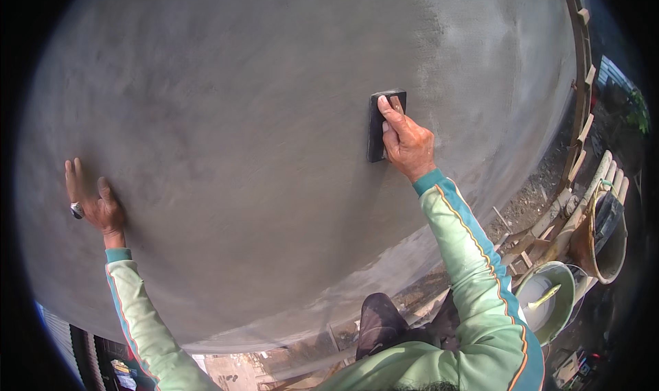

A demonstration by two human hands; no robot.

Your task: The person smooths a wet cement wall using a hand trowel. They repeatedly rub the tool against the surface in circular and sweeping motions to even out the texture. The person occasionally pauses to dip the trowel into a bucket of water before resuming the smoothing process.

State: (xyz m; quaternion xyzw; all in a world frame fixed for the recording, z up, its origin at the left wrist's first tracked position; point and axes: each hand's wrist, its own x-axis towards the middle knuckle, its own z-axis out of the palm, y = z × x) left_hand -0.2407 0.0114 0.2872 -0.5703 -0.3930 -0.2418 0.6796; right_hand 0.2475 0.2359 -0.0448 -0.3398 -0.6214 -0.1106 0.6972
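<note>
A broad grey plastered wall [240, 123] spreads in front of me, smooth and darker over most of its surface and paler toward the right. My right hand [412, 147] grips a black rectangular plastering float [375, 134], its long side upright and its face against the plaster. The thumb lies up along the float's back, and the palm hides most of the handle. Far to the left, my left hand [99, 206] is open, fingers raised and thumb apart, at the wall and seemingly resting on it. A ring [77, 210] shows on one finger.
Low on the right stands a pale green bucket [568, 288] with whitish liquid and a yellow-green handled tool [546, 296]. Beside it a brown, scuffed bucket [621, 254] holds something dark. Bamboo poles [576, 216] run past them. A wooden strip with blocks [583, 68] edges the wall's right side.
</note>
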